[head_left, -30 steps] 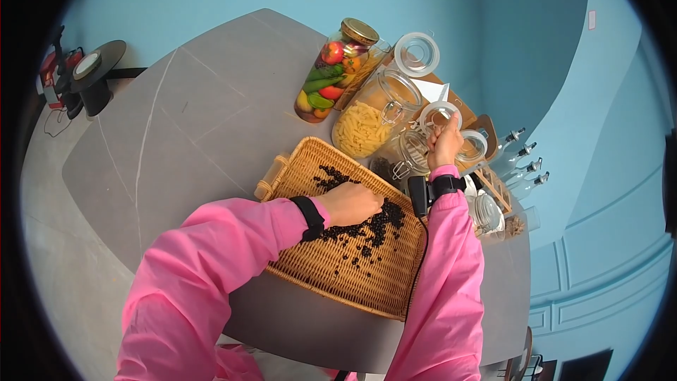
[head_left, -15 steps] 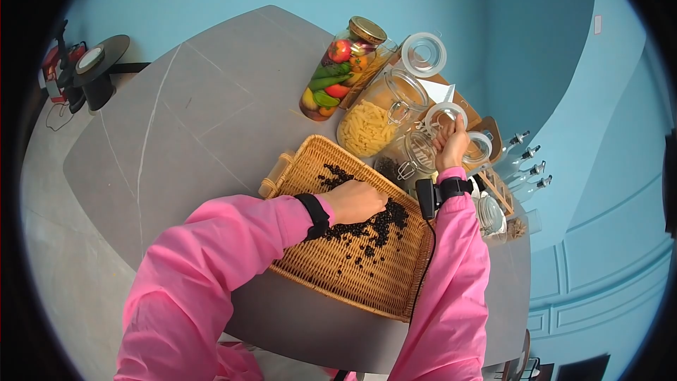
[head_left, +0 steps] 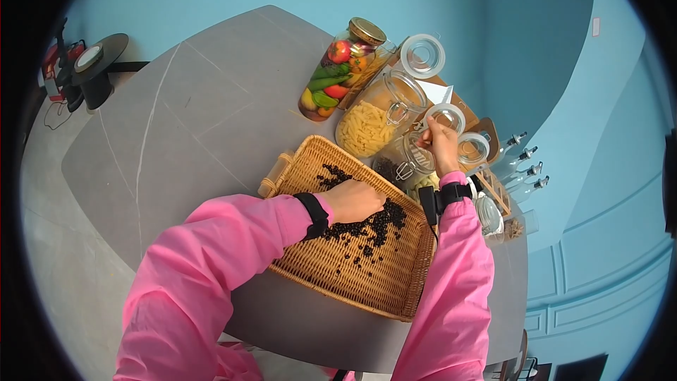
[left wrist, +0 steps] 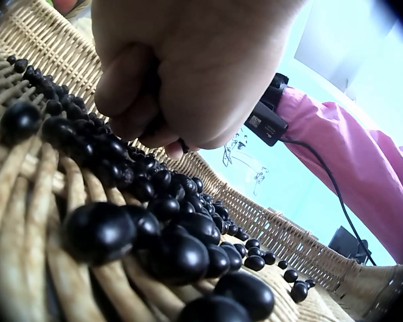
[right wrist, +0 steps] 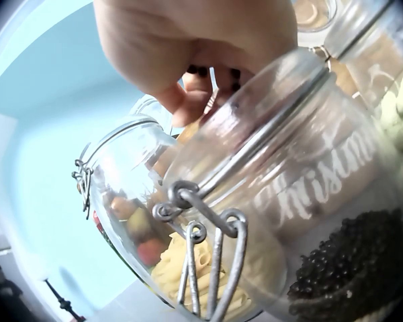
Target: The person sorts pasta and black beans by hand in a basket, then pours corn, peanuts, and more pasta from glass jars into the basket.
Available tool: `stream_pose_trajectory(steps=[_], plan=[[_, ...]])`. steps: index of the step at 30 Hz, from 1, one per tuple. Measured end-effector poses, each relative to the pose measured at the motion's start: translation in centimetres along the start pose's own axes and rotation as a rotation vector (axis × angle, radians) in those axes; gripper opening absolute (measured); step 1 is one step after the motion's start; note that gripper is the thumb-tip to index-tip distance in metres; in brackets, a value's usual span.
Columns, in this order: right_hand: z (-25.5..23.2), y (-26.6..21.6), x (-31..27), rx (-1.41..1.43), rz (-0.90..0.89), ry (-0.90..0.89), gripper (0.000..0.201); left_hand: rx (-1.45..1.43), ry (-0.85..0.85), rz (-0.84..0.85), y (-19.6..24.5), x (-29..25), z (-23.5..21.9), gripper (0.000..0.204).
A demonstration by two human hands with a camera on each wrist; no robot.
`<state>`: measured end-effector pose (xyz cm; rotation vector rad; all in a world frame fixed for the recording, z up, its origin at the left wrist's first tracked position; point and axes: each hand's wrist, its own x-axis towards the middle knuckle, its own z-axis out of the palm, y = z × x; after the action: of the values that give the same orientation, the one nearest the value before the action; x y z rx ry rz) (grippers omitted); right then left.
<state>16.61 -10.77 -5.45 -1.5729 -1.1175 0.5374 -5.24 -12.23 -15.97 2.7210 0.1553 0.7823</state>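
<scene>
1. Head view: left hand (head_left: 355, 202) grips glossy, round black beans (head_left: 381, 229) in tan wicker basket (head_left: 381, 289).
2. Right hand (head_left: 443, 148), curled round more beans, hangs at clear glass clip-top jar's (right wrist: 309, 181) mouth.
3. I'd watch: off-centre release could scatter beans outside.

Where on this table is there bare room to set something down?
Bare: the broad tabletop left of the wicker basket and gold-lidded jar; also a strip between basket and near table edge. Crowded: beyond the basket's far side, packed with glass jars.
</scene>
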Motion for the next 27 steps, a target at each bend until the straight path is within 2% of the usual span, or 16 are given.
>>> stream_pose_trajectory(steps=[2,6,8,12,14,15,17,18,20,21,23,24,27], plan=[[0.0,-0.5,-0.3,-0.198,0.075,-0.093,0.049,0.002,-0.008,-0.006,-0.1,0.0,0.0,0.028],[0.7,-1.4,-1.0,-0.386,0.077,-0.156,0.060,0.003,-0.016,-0.013,0.1,0.0,-0.1,0.028],[1.0,-2.0,-1.5,-0.580,0.137,-0.189,0.069,0.002,-0.020,-0.017,0.0,0.0,-0.1,0.028],[0.3,-1.5,-1.3,-0.645,0.201,-0.283,0.072,0.001,-0.007,-0.001,-0.2,0.0,0.2,0.029],[0.3,-1.1,-1.5,-0.708,0.091,-0.280,0.067,0.001,-0.012,-0.004,-0.2,0.0,0.1,0.029],[0.2,-1.1,-1.5,-0.707,0.091,-0.277,0.067,0.004,-0.014,-0.002,-0.2,0.0,0.2,0.029],[0.1,-1.3,-1.4,-0.897,-0.061,-0.323,0.054,0.006,-0.018,0.002,-0.2,0.0,0.1,0.028],[0.0,-1.3,-1.4,-0.896,-0.060,-0.321,0.054,0.006,-0.029,-0.002,-0.2,0.0,0.0,0.028],[-0.1,-1.1,-1.5,-0.895,-0.264,-0.282,0.042,0.006,-0.043,-0.004,-0.4,0.0,-0.1,0.028],[0.4,-2.0,-2.4,-0.892,-0.256,-0.278,0.042,-0.002,-0.053,-0.017,-0.5,0.0,-0.2,0.027],[0.9,-4.2,-4.7,-0.831,-0.460,0.055,0.035,-0.011,-0.083,-0.053,-0.5,0.0,-0.3,0.026],[0.9,-5.0,-5.9,-0.830,-0.449,0.062,0.035,-0.015,-0.093,-0.046,-0.5,-0.1,-0.4,0.026],[0.1,-6.5,-9.5,-0.737,-0.429,0.290,0.034,0.013,-0.080,-0.043,-0.5,0.0,-0.7,0.024]])
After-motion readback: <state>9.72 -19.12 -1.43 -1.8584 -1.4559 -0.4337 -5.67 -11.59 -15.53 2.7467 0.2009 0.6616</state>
